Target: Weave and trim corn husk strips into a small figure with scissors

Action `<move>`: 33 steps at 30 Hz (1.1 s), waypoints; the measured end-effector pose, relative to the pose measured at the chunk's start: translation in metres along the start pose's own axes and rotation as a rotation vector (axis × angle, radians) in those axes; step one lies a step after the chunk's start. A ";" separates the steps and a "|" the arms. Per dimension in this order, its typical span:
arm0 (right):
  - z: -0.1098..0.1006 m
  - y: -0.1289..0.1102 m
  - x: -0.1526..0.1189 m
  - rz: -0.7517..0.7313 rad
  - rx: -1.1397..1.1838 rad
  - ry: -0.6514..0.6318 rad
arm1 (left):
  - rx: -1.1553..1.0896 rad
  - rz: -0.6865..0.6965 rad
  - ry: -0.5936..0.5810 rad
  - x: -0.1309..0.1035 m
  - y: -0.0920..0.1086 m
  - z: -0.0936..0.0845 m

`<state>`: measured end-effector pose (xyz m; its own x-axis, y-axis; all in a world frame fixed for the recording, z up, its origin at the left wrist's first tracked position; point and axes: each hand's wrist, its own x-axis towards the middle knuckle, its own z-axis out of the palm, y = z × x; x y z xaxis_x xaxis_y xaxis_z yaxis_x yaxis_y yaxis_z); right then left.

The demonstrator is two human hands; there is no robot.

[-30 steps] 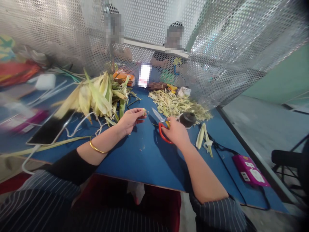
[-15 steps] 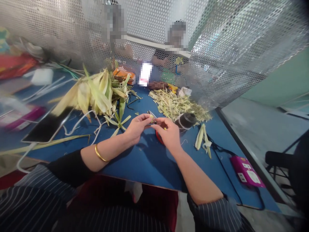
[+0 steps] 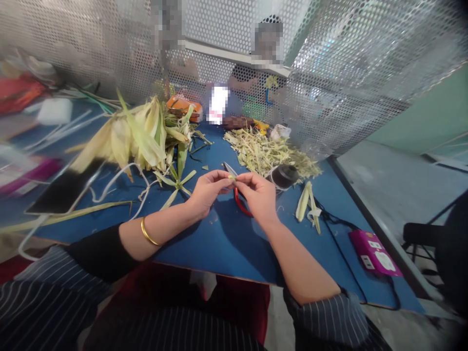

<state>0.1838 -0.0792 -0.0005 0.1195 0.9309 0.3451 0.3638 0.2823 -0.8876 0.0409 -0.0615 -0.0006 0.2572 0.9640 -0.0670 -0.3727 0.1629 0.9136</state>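
My left hand [image 3: 209, 191] and my right hand [image 3: 258, 195] meet over the blue table [image 3: 219, 239], both pinching a small pale green leaf piece [image 3: 231, 178] between thumb and fingertips. Red-handled scissors [image 3: 237, 195] lie on the table just under and behind my right hand, blades pointing away. A gold bangle [image 3: 146, 232] circles my left wrist.
A heap of pale green husk leaves [image 3: 142, 136] lies at the left, a pile of shredded trimmings [image 3: 266, 156] at the back, with a black spool [image 3: 285, 175] and leaf strips [image 3: 306, 204] to the right. A phone [image 3: 58, 192], white cable [image 3: 120, 180] and pink power strip [image 3: 375, 246] rest nearby. Two people sit behind the perforated screen.
My right hand left the scissors on the table and came to my left hand; both now pinch the small leaf piece. The view shifted slightly.
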 end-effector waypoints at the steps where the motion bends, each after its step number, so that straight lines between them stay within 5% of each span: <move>1: -0.001 -0.001 0.000 -0.025 -0.032 -0.001 | 0.027 0.022 0.000 0.001 0.000 -0.001; 7: 0.002 -0.003 -0.003 -0.101 -0.089 -0.016 | 0.110 0.099 0.088 0.002 -0.002 0.001; 14: 0.006 0.001 -0.004 -0.083 -0.169 0.020 | 0.105 -0.024 0.117 0.002 -0.005 0.002; 18: 0.001 0.002 0.000 -0.082 -0.186 0.073 | 0.329 -0.003 0.080 0.002 0.015 -0.002; 22: -0.006 0.003 0.004 -0.046 -0.183 0.131 | 0.890 0.331 0.078 -0.016 0.057 -0.030; 24: -0.007 0.003 0.005 -0.040 -0.170 0.138 | 1.160 0.417 0.292 -0.032 0.071 -0.052; 27: -0.005 0.005 0.005 -0.052 -0.150 0.104 | 1.450 0.268 0.473 -0.050 0.071 -0.084; 30: -0.002 0.009 0.003 -0.059 -0.135 0.035 | 1.544 0.131 0.418 -0.051 0.057 -0.100; 33: -0.001 0.013 0.002 -0.075 -0.132 -0.019 | 1.514 0.162 0.430 -0.039 0.047 -0.101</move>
<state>0.1893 -0.0734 -0.0109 0.0702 0.9132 0.4015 0.4893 0.3192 -0.8116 -0.0771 -0.0703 0.0046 -0.0548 0.9776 0.2030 0.8959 -0.0417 0.4424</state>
